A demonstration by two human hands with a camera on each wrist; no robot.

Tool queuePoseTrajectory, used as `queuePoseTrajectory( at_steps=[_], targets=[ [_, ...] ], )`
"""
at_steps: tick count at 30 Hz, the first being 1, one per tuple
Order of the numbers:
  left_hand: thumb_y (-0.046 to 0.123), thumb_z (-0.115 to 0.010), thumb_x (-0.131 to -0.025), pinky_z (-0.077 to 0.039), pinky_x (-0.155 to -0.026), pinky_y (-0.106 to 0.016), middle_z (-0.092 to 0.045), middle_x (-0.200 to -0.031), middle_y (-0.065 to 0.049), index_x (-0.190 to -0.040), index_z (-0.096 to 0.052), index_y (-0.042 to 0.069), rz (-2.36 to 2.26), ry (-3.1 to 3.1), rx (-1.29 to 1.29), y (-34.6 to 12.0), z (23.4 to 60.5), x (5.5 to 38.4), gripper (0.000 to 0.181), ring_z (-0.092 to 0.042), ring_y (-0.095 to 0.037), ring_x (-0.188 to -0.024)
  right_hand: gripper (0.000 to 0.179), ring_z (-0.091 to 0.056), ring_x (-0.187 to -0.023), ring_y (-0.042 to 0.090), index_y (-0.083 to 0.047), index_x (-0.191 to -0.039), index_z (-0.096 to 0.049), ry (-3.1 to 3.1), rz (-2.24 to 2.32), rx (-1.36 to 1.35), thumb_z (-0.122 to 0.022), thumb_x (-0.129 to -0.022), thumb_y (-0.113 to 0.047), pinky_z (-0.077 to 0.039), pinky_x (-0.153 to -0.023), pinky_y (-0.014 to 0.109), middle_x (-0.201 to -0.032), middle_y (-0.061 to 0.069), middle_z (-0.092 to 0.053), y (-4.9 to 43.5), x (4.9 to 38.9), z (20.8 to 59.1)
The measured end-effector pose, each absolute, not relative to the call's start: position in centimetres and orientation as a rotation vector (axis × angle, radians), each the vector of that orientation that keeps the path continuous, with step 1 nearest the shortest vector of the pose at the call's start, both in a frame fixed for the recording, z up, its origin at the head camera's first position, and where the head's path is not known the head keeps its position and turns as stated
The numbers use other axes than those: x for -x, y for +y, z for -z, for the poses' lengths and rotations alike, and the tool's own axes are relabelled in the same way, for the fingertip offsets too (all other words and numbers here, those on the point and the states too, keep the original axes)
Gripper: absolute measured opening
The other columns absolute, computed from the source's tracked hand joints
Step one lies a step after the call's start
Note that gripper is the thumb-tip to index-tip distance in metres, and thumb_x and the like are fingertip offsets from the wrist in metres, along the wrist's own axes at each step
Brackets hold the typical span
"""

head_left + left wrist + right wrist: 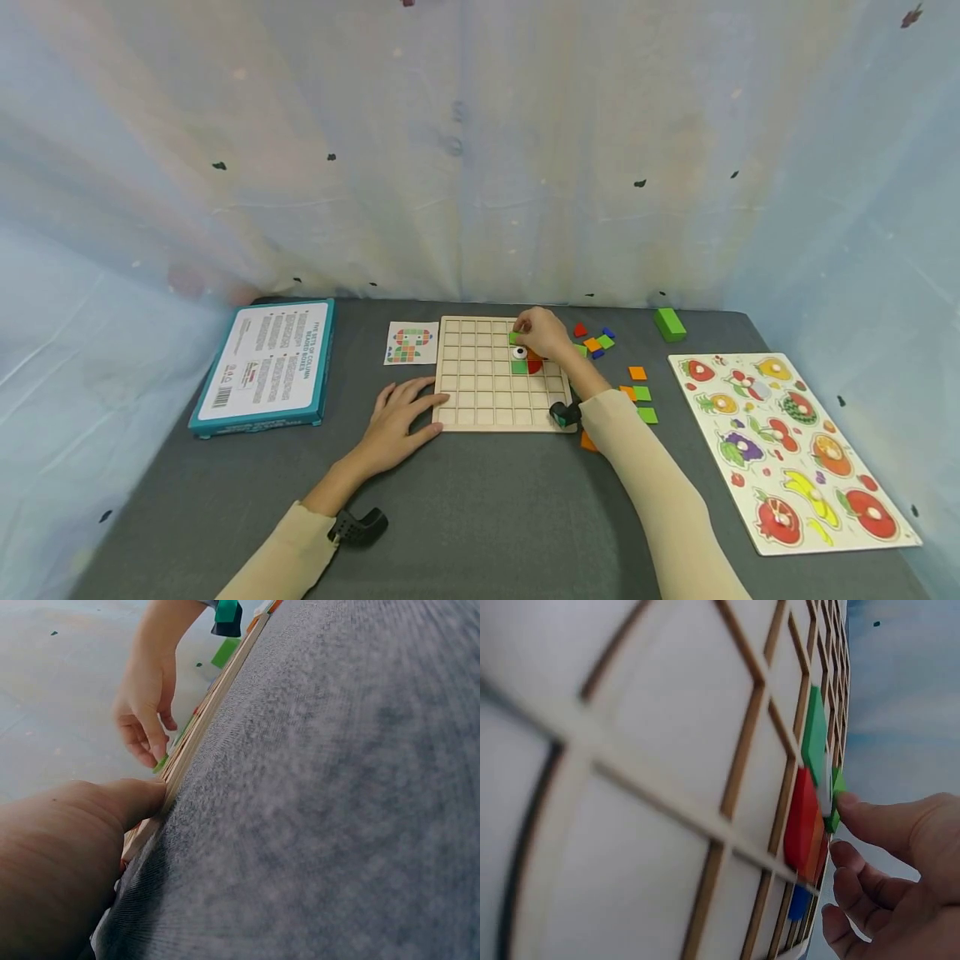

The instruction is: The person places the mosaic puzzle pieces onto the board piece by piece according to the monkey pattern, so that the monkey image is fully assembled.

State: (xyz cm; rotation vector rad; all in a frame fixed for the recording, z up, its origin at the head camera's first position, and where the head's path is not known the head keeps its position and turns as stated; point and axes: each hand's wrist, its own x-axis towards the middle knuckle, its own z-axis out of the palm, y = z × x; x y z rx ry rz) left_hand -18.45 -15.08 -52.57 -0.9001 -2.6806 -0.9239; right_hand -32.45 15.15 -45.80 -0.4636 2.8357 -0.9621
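My right hand (pixel 543 335) is over the far right part of a wooden grid board (pixel 472 382), thumb and fingers pinching a light green tile (pixel 838 784). Below that tile on the grid are a white eye piece (pixel 519 353), a darker green tile (pixel 519 367) and a red piece (pixel 535 366). An orange piece is partly covered by the hand, and a blue piece (pixel 799 901) shows in the right wrist view. My left hand (pixel 401 425) lies spread at the board's left edge, thumb touching the side in the left wrist view.
A printed pattern card (pixel 412 343) lies left of the board, with a teal box (pixel 266 367) farther left. Loose coloured tiles, such as an orange one (pixel 637 372), are scattered right of the board. Beyond them are a green block (pixel 670 324) and a fruit puzzle board (pixel 795 454).
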Motion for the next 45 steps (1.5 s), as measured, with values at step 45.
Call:
queuePoseTrajectory(
  at_steps=[45],
  targets=[
    [0.032,-0.067,-0.096,-0.011,-0.113,-0.067,-0.042,-0.152,-0.015,-0.140,-0.059,0.016,0.933,-2.675,0.895,-14.9,52.2,18.4,0.048,-0.034,-0.037,-0.141,0.023,-0.045,-0.072,0.018,0.008,-0.105,-0.067,2.946,0.974,0.318,-0.076,-0.085,0.000,-0.039,-0.060,0.029,-0.095,0.017,-0.055,32.2,16.9,46.5]
  ],
)
